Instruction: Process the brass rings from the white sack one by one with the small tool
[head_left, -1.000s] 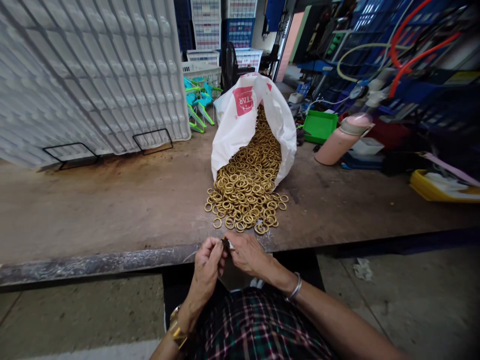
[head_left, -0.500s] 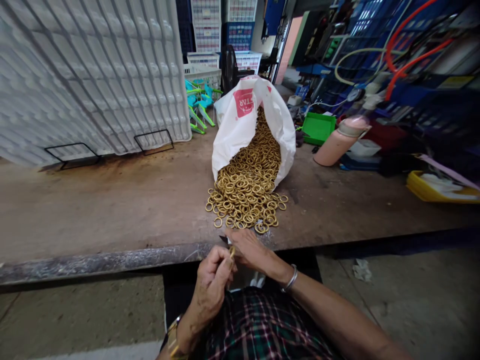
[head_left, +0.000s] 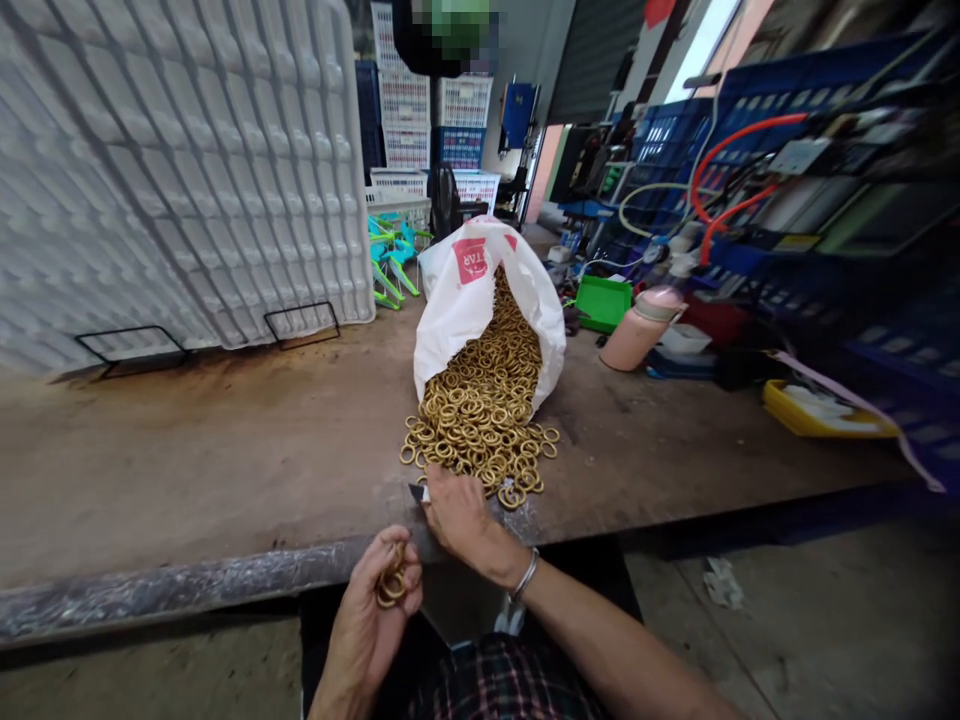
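My left hand (head_left: 364, 620) is curled around a few gold-coloured rings (head_left: 391, 588), held just off the bench's front edge with the palm partly showing. My right hand (head_left: 459, 515) reaches over the near side of a heap of similar rings (head_left: 480, 430). From its grip a small knife (head_left: 418, 493) sticks out to the left, with a dark pointed blade and a bit of white by the fingers. The fingertips touch or nearly touch the nearest rings. A white bag (head_left: 457, 315) with red print lies on its side, the heap spilling from its mouth.
Ribbed white panels (head_left: 225, 180) stand at the left beside black wire stands (head_left: 304, 325). Right of the bag are a green tray (head_left: 604, 303), a pink bottle (head_left: 640, 330) and a yellow tray (head_left: 825, 412). The bench's front edge (head_left: 225, 580) is wrapped in plastic.
My hands have moved apart. The left one drew back left and turned, showing rings in it; the right one went forward to the heap with the knife. The head view tipped up.
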